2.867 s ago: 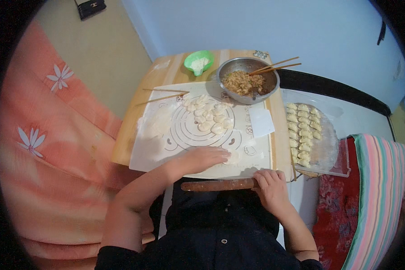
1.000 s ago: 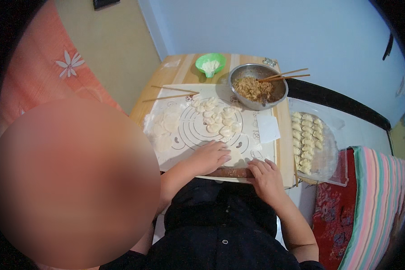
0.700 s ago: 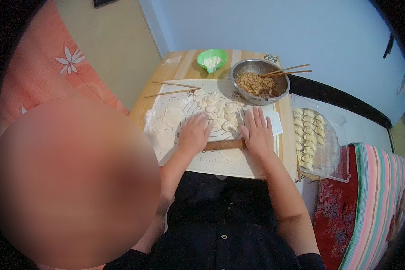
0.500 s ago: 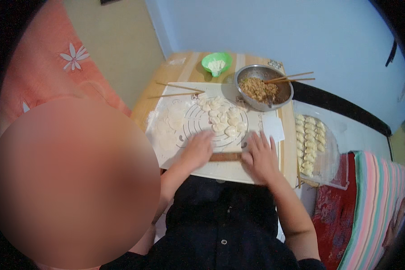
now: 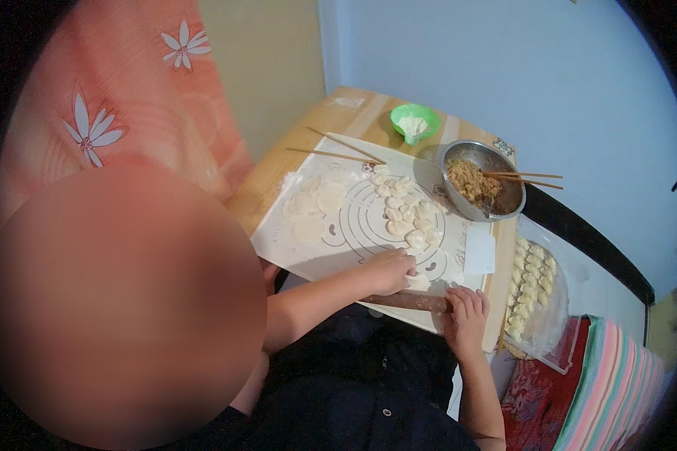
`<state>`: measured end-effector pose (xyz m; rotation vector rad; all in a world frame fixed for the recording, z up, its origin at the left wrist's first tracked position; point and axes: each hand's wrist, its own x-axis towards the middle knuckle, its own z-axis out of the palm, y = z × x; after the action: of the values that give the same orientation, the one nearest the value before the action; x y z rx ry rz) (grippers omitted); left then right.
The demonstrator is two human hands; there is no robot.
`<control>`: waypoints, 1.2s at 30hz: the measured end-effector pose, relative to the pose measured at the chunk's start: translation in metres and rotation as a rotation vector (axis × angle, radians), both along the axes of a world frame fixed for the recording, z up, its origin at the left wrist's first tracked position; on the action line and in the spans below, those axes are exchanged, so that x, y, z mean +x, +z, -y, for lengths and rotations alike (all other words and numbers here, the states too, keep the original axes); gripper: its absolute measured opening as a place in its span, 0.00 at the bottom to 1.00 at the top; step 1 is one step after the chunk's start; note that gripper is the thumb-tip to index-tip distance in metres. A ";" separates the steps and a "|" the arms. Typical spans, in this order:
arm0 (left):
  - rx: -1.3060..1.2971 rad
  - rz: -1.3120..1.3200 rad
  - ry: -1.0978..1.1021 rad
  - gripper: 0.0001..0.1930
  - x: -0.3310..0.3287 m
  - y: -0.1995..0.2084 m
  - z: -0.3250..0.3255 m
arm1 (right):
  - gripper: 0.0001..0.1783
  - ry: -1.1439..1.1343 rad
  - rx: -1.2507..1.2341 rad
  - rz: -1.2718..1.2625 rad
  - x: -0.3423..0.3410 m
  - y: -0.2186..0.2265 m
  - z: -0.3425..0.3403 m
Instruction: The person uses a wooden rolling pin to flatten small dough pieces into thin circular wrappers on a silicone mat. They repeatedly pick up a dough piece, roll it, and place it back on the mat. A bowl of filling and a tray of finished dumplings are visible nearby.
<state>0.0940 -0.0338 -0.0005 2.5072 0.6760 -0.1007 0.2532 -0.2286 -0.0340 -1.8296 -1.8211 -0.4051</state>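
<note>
My left hand (image 5: pixel 390 271) is closed, its fingers pinching the edge of a small dough wrapper (image 5: pixel 418 283) near the front of the white pastry mat (image 5: pixel 293 252). Directly below lies a brown rolling pin (image 5: pixel 408 301), angled slightly along the mat's near edge. My right hand (image 5: pixel 468 310) grips the pin's right end, fingers bent over it. Beyond my hands, several flattened dough pieces (image 5: pixel 410 210) cluster on the mat's printed rings. Thin round wrappers (image 5: pixel 320 199) overlap in flour at the mat's left side.
A steel bowl of filling (image 5: pixel 470 180) with chopsticks (image 5: pixel 530 179) stands back right, beside a green bowl of flour (image 5: pixel 415 124). More chopsticks (image 5: pixel 338 154) lie back left. A white scraper (image 5: pixel 479 252) rests right. A clear tray (image 5: pixel 560 331) holds rows of dumplings (image 5: pixel 532 286).
My left hand has come off the rolling pin to the dough wrapper, while my right hand stays at the pin's right end. The whole view has shifted and tilted.
</note>
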 end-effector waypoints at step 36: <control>0.347 0.240 -0.166 0.38 -0.009 -0.034 0.068 | 0.23 -0.392 0.214 -0.477 0.013 -0.011 0.003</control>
<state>0.0850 -0.1022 -0.0347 2.8416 0.4136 0.2769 0.2659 -0.2316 -0.0445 -1.9243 -1.0651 -0.2582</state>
